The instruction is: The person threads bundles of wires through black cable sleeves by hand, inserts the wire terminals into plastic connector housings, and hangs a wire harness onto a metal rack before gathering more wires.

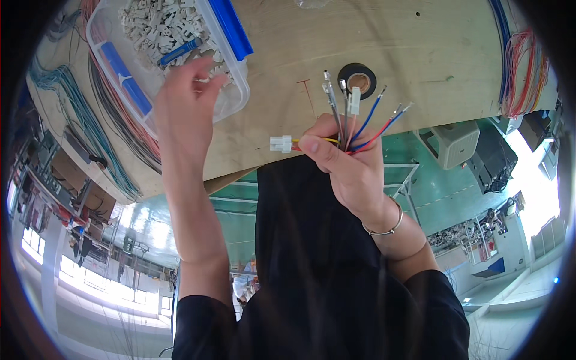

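Gripped in my right hand [354, 174] is a bundle of wires [366, 125], pinched between thumb and fingers. Its grey, blue and red wires fan upward with bare metal terminals at their ends. One pink wire ends in a slim white connector [354, 101]. A white plug connector [280, 143] on yellow and red wires sticks out to the left of the thumb. Blurred by motion, my left hand [187, 99] is over a clear plastic box [233, 99] of small white connector housings [159, 30]. Its fingers are bent; whether they hold a housing is unclear.
A roll of black tape [345, 73] lies just beyond the wires. In the box is a blue marker-like stick [180, 52]. Loose wire bundles lie along the left [105, 141] and right [519, 72] of the wooden table [288, 48]. A plastic stool [457, 144] stands beyond its near edge.
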